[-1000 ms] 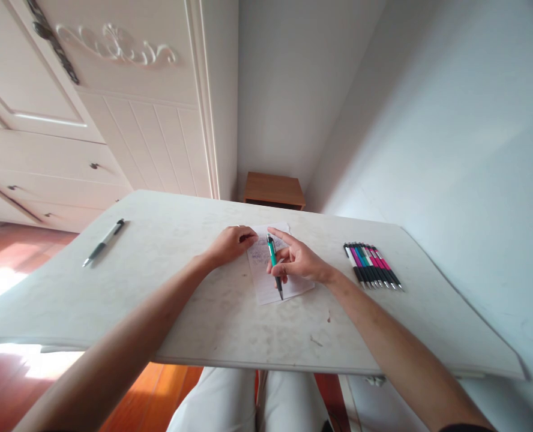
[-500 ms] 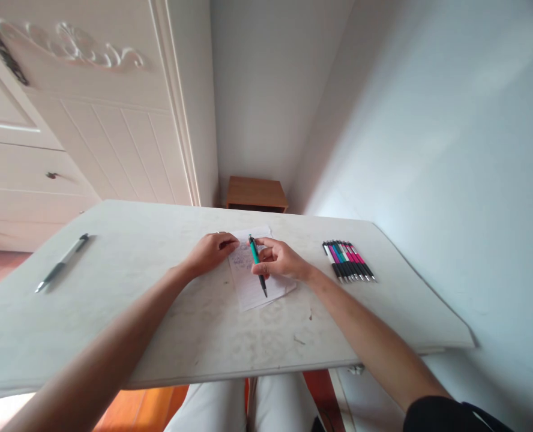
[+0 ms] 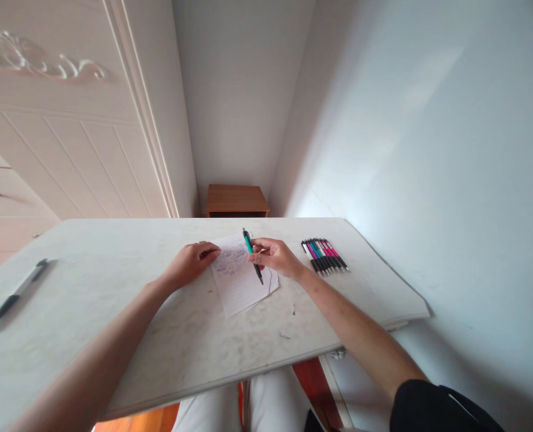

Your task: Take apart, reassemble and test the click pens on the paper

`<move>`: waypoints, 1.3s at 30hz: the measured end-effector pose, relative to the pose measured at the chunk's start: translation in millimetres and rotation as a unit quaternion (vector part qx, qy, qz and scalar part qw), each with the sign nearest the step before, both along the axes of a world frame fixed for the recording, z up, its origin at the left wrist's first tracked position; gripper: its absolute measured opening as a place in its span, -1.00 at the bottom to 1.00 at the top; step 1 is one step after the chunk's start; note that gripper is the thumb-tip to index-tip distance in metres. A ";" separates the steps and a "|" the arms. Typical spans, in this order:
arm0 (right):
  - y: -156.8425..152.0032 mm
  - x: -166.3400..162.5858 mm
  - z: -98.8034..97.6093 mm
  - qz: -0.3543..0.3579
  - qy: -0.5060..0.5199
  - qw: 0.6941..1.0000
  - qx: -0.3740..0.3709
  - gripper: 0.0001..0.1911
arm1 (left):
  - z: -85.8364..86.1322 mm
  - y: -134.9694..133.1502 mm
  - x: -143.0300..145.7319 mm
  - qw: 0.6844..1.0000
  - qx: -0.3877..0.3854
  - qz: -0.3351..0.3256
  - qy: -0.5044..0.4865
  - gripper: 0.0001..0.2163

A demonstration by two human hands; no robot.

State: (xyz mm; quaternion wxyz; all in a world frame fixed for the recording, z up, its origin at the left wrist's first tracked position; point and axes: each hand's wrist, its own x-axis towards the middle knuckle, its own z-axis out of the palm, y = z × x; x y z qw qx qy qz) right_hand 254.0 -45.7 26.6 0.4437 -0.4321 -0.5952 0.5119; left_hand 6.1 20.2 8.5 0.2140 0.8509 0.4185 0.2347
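Head cam: R hand (image 3: 273, 257) grips 1 green pen (image 3: 249, 246); L hand (image 3: 192, 261) loose, resting on 1 sheet (image 3: 239, 289)

Bare table (image 3: 113, 288) lay open between lone pen (image 3: 14, 295) and paper (image 3: 239, 287), pen row (image 3: 325, 256) crowded the right, wall (image 3: 428, 180) close beyond.

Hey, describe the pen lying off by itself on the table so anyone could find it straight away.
Start at the white table and go to its far left edge. The lone pen there is grey and black, unlike the colourful row of pens at the right and the teal pen in the right hand.
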 end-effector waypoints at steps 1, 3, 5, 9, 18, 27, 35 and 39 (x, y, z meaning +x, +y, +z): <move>-3.8 6.5 1.7 -0.018 -0.006 1.000 0.007 -0.47 | -0.1 0.2 -0.3 1.000 0.001 -0.001 0.002 -0.63; -11.4 23.5 4.6 -0.049 -0.027 0.998 0.021 -0.52 | -1.0 1.0 -1.1 1.000 0.002 -0.003 0.005 -0.62; -17.9 46.2 5.5 -0.079 -0.061 0.994 0.038 -0.53 | -2.3 2.3 -1.6 1.000 0.001 -0.003 0.008 -0.61; -27.7 106.0 1.5 -0.183 -0.154 0.969 0.055 -0.52 | -3.0 3.8 -1.5 1.000 0.000 0.002 0.013 -0.60; -47.6 226.6 -10.7 -0.399 -0.387 0.831 0.015 -0.74 | 1.4 2.8 -1.2 1.000 -0.001 0.012 0.017 -0.57; -53.8 234.6 -20.6 -0.400 -0.437 0.805 -0.020 -0.82 | 2.7 5.1 -2.0 0.999 -0.031 0.029 0.019 -0.59; -55.1 231.8 -25.3 -0.391 -0.450 0.802 -0.020 -0.78 | 1.3 5.4 -3.3 0.999 -0.024 0.032 0.009 -0.60; -56.6 231.4 -25.7 -0.392 -0.457 0.798 -0.024 -0.77 | 0.1 6.5 -3.8 0.999 -0.026 0.025 0.016 -0.59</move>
